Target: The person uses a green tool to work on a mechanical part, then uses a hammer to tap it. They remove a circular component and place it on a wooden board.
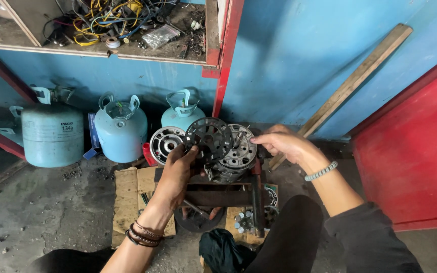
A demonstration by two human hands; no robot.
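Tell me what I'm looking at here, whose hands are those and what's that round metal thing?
The picture comes from a camera worn on a person's head, looking down at their own two hands. The left hand holds a dark round plate with holes, tilted up. The right hand touches a round metal machine part that sits on a dark metal stand. Another round metal piece lies just behind. On the dirty concrete floor stand three pale blue gas cylinders against a blue wall. Above, a shelf holds tangled wires.
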